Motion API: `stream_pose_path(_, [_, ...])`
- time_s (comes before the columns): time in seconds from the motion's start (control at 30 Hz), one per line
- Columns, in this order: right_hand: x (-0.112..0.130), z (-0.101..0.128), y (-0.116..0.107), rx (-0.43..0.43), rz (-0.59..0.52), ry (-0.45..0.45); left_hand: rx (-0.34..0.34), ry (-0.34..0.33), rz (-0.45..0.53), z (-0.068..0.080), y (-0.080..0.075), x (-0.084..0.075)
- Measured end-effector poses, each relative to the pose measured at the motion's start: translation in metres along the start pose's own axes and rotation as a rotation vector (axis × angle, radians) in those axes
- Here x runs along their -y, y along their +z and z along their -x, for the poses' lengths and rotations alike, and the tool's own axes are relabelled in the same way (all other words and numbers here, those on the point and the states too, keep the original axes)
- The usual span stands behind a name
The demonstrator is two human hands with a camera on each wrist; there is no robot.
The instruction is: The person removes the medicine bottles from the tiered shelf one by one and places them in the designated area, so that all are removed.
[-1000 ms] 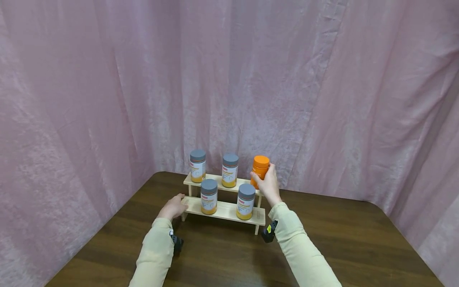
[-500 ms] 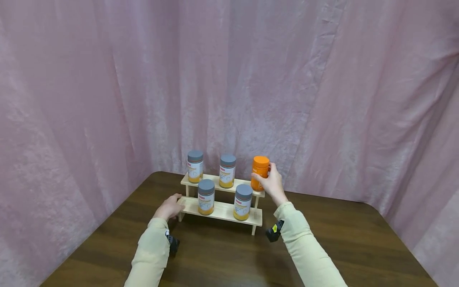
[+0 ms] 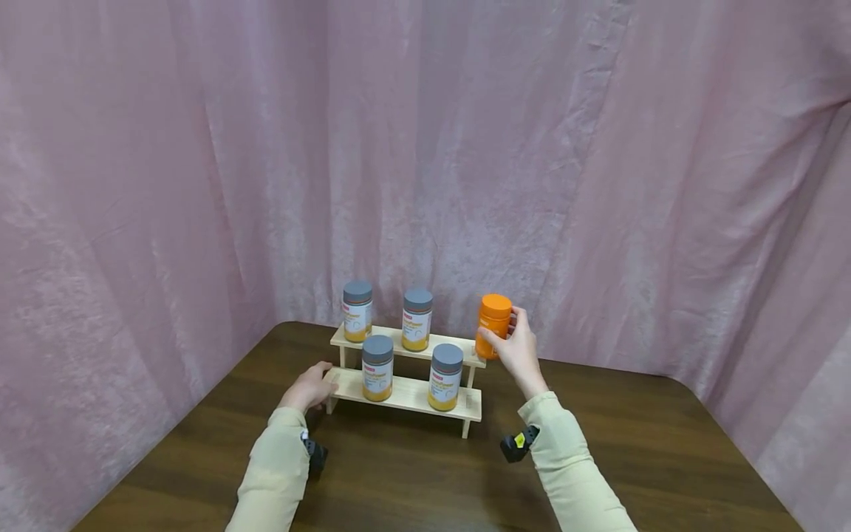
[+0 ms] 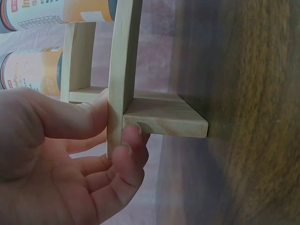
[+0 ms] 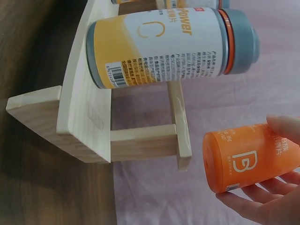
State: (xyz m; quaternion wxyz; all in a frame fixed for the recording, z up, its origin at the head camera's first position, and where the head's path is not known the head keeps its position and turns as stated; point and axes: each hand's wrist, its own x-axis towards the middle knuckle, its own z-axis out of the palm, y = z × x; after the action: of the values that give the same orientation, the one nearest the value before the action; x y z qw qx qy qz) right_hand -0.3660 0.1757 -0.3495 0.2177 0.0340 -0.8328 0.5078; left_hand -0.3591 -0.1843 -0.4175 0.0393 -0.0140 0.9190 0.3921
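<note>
Beside the right end of the upper shelf (image 3: 397, 338), the right hand (image 3: 521, 352) has its grip curled round an orange bottle (image 3: 494, 329), which has shifted rightward since the earlier frames; a gap shows between base and shelf. The left hand (image 3: 308, 386) pinches the left end of the lower shelf (image 3: 408, 391), as before. Four grey-lidded jars (image 3: 377, 377) stand along both shelves above the worktop (image 3: 412, 473).

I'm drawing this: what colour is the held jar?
The jar is orange with white lettering, clearest in the right wrist view.
</note>
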Motion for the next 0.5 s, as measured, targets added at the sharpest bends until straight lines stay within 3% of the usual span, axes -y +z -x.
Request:
stream_pose_path(0.2, [-0.005, 0.011, -0.009, -0.048, 0.01, -0.039, 0.009, -0.01, 0.006, -0.004, -0.002, 0.002])
stream_pose_path(0.5, [-0.026, 0.034, -0.016, -0.112, 0.029, -0.029, 0.019, -0.029, -0.012, -0.003, -0.001, 0.001])
